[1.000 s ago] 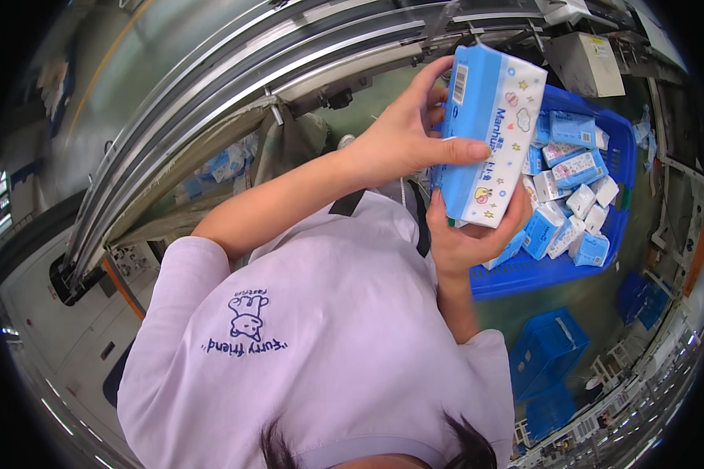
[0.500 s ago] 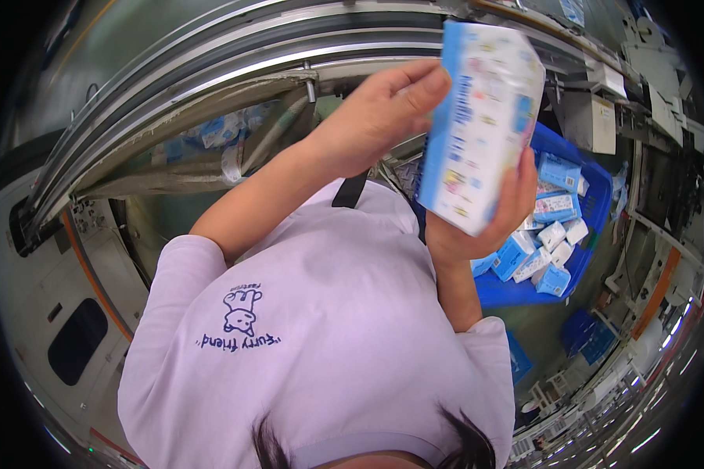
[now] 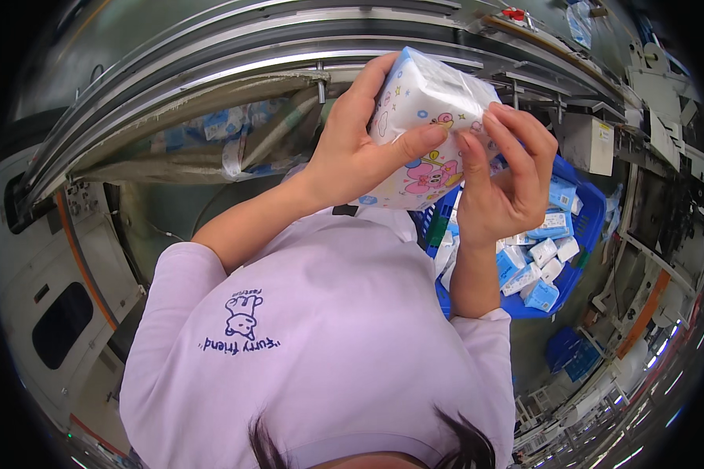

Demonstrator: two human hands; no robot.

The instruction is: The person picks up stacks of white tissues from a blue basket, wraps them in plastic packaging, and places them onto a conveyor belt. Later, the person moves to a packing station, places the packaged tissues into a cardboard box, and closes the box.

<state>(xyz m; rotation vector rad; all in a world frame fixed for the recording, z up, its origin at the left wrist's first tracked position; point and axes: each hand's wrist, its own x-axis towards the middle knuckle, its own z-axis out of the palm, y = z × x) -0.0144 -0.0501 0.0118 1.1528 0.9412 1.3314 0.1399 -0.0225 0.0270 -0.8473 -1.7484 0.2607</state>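
A soft white-and-blue tissue pack (image 3: 414, 102) with pink cartoon prints is held up in front of my chest, one clear-wrapped end turned upward. My left hand (image 3: 375, 141) is closed round its left side, with the thumb lying across the printed face. The fingertips of my right hand (image 3: 508, 164) pinch the pack's right end near the top corner. Part of the pack's far side is hidden behind my left fingers.
A blue plastic basket (image 3: 590, 227) with several tissue packs (image 3: 551, 225) stands below my right hand. Metal conveyor rails (image 3: 274, 39) run across beyond my hands. Under them hangs a cloth sling (image 3: 149, 173) holding blue-and-white packaging. A white machine panel (image 3: 35, 266) stands at the left.
The pack has moved left and turned, so a different printed face and one end show. My left hand now wraps its side, and my right hand has shifted up to its end.
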